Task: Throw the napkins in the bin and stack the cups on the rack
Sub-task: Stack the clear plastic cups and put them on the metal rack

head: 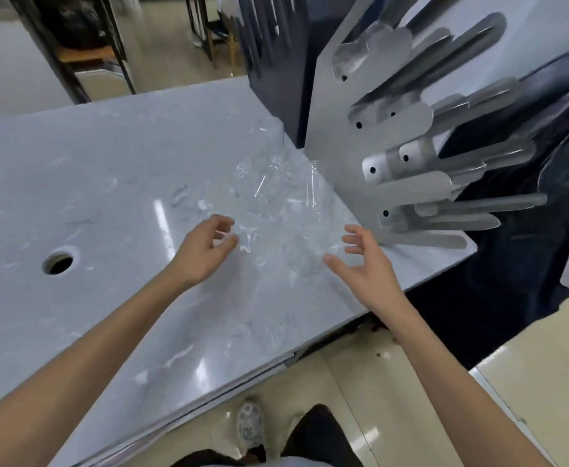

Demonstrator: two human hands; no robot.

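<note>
hands, left (205, 251) and right (365, 264), open and empty beside clear cups (276, 197) near the table (107, 183) edge

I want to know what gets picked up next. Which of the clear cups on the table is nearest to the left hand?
The crumpled-looking clear cup right at the left hand fingertips. The other clear cups stand farther back, toward the metal rack.

head view | worn high, tilted forward-down | close over grey table (107, 170) | sole view, nothing shared
</note>
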